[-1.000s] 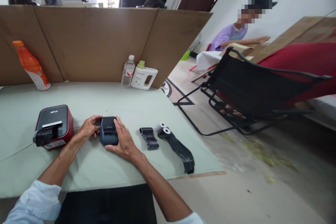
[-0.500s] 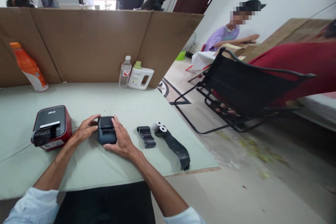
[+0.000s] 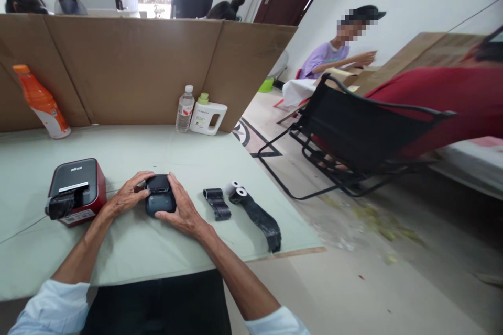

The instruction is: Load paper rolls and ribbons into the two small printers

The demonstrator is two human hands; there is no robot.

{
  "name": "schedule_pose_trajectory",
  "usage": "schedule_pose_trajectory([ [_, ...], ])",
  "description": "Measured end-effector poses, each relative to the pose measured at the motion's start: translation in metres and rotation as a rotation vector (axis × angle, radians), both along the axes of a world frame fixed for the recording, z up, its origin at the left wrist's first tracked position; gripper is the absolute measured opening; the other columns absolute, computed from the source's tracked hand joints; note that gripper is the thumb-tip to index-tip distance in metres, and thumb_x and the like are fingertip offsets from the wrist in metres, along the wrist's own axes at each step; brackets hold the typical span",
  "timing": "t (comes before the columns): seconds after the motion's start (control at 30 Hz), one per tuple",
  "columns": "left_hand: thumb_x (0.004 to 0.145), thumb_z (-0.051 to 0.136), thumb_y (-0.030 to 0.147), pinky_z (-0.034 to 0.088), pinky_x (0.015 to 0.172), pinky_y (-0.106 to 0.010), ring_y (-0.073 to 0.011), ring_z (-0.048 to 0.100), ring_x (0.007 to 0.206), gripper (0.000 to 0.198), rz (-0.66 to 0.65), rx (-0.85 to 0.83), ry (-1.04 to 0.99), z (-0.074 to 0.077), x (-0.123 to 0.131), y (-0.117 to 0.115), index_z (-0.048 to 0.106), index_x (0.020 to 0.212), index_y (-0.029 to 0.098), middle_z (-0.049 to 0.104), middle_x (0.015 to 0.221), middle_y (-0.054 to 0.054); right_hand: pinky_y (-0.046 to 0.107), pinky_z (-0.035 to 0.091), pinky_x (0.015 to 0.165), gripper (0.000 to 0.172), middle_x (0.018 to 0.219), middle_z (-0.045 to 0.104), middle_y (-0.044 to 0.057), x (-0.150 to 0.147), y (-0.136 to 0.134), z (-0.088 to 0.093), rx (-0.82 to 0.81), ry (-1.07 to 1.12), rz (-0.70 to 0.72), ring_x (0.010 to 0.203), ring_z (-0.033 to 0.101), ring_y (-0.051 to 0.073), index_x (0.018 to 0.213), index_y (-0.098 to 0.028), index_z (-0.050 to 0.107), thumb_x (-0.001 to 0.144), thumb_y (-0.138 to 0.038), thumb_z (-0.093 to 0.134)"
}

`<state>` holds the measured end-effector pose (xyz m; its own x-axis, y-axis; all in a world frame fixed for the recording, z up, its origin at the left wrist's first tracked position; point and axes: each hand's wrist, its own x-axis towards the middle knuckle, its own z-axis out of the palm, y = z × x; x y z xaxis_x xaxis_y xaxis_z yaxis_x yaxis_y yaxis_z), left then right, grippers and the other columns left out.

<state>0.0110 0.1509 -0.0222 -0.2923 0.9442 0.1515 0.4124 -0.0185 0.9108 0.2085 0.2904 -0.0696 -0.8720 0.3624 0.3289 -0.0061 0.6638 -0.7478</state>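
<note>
A small dark blue-grey printer (image 3: 159, 200) lies on the pale green table (image 3: 165, 152) in front of me. My left hand (image 3: 126, 197) grips its left side with curled fingers. My right hand (image 3: 181, 209) clasps its right side and front, thumb under the near edge. The lid at the printer's far end looks slightly raised. A red and black label printer (image 3: 76, 191) stands to the left, a black strip hanging from its front. To the right lie a short black ribbon roll (image 3: 216, 202) and a white-cored roll (image 3: 238, 193) with a long black strip unwound.
A cardboard screen (image 3: 133, 68) walls off the table's back. An orange bottle (image 3: 41, 102) leans at the back left; a water bottle (image 3: 184, 110) and white jug (image 3: 207, 118) stand at the back right. A black folding chair (image 3: 353, 136) and other people are off to the right.
The small printer has tilted up a little between my hands and its lid now looks raised. My right hand has shifted toward the printer's near edge. The camera has drifted slightly.
</note>
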Motion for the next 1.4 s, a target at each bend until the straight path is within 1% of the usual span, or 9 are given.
schedule_pose_trajectory([
  [0.23, 0.088, 0.071, 0.055, 0.047, 0.108, -0.043, -0.0351, 0.041, 0.147, 0.063, -0.074, -0.039, -0.011, 0.000, -0.003, -0.003, 0.061, 0.143, 0.026, 0.046, 0.159, -0.014, 0.051, 0.024, 0.130, 0.098, 0.173, 0.021, 0.017, 0.001, 0.003, 0.001, -0.027, 0.034, 0.013, 0.160, 0.022, 0.029, 0.166, -0.020, 0.022, 0.087, -0.039, 0.078],
  [0.37, 0.091, 0.069, 0.055, 0.043, 0.113, -0.045, -0.0346, 0.040, 0.149, 0.060, -0.057, -0.038, 0.022, 0.001, -0.004, -0.003, 0.062, 0.143, 0.026, 0.047, 0.159, -0.013, 0.052, 0.024, 0.130, 0.088, 0.173, 0.023, 0.014, 0.002, 0.003, 0.001, -0.031, 0.050, 0.012, 0.160, 0.023, 0.027, 0.165, -0.024, 0.024, 0.092, -0.037, 0.071],
  [0.5, 0.092, 0.068, 0.053, 0.035, 0.122, -0.048, -0.0325, 0.039, 0.150, 0.057, -0.052, -0.037, 0.066, 0.001, -0.005, -0.002, 0.062, 0.142, 0.026, 0.050, 0.157, -0.013, 0.053, 0.024, 0.130, 0.085, 0.172, 0.024, 0.014, 0.002, 0.004, 0.002, -0.024, 0.062, 0.006, 0.160, 0.024, 0.028, 0.165, -0.024, 0.025, 0.093, -0.035, 0.069],
  [0.63, 0.092, 0.066, 0.052, 0.039, 0.119, -0.047, -0.0326, 0.042, 0.149, 0.057, -0.032, -0.040, 0.087, 0.000, -0.008, 0.000, 0.062, 0.143, 0.026, 0.052, 0.156, -0.012, 0.052, 0.025, 0.130, 0.086, 0.172, 0.024, 0.014, 0.000, 0.002, 0.004, -0.003, 0.057, 0.000, 0.160, 0.024, 0.027, 0.165, -0.024, 0.023, 0.093, -0.034, 0.069],
  [0.77, 0.091, 0.067, 0.052, 0.045, 0.115, -0.045, -0.0328, 0.046, 0.145, 0.058, -0.015, -0.032, 0.078, 0.001, -0.008, 0.001, 0.063, 0.142, 0.025, 0.055, 0.153, -0.012, 0.052, 0.028, 0.129, 0.091, 0.173, 0.024, 0.014, 0.004, -0.002, 0.013, 0.044, 0.017, -0.022, 0.160, 0.025, 0.028, 0.167, -0.025, 0.017, 0.094, -0.036, 0.070],
  [0.87, 0.092, 0.065, 0.050, 0.042, 0.118, -0.045, -0.0323, 0.047, 0.145, 0.057, -0.020, -0.038, 0.084, 0.003, -0.007, 0.002, 0.062, 0.143, 0.024, 0.055, 0.153, -0.012, 0.050, 0.034, 0.126, 0.079, 0.171, 0.029, 0.014, 0.019, 0.005, 0.025, 0.167, 0.035, -0.093, 0.157, 0.030, 0.028, 0.165, -0.023, 0.024, 0.098, -0.036, 0.063],
  [1.07, 0.093, 0.064, 0.046, 0.041, 0.119, -0.047, -0.0318, 0.046, 0.145, 0.052, 0.002, -0.056, 0.064, 0.003, -0.006, 0.002, 0.062, 0.142, 0.027, 0.054, 0.155, -0.010, 0.063, 0.043, 0.112, 0.041, 0.145, 0.059, 0.020, 0.060, 0.055, 0.022, 0.400, -0.153, -0.431, 0.137, 0.051, 0.039, 0.138, -0.018, 0.061, 0.099, -0.032, 0.059],
  [1.23, 0.092, 0.066, 0.048, 0.042, 0.118, -0.046, -0.0323, 0.046, 0.145, 0.053, 0.011, -0.051, 0.044, 0.002, -0.004, 0.002, 0.064, 0.140, 0.026, 0.056, 0.154, -0.010, 0.051, 0.051, 0.100, 0.024, 0.113, 0.070, 0.014, 0.073, 0.064, 0.009, 0.434, -0.268, -0.369, 0.110, 0.063, 0.033, 0.119, -0.020, 0.069, 0.097, -0.023, 0.058],
  [1.4, 0.091, 0.066, 0.050, 0.038, 0.121, -0.047, -0.0318, 0.047, 0.145, 0.052, 0.025, -0.019, 0.034, 0.002, -0.001, 0.003, 0.066, 0.138, 0.026, 0.058, 0.151, -0.010, 0.042, 0.054, 0.093, 0.020, 0.108, 0.069, 0.009, 0.077, 0.042, 0.024, 0.359, -0.294, -0.216, 0.103, 0.065, 0.027, 0.114, -0.023, 0.070, 0.097, -0.029, 0.063],
])
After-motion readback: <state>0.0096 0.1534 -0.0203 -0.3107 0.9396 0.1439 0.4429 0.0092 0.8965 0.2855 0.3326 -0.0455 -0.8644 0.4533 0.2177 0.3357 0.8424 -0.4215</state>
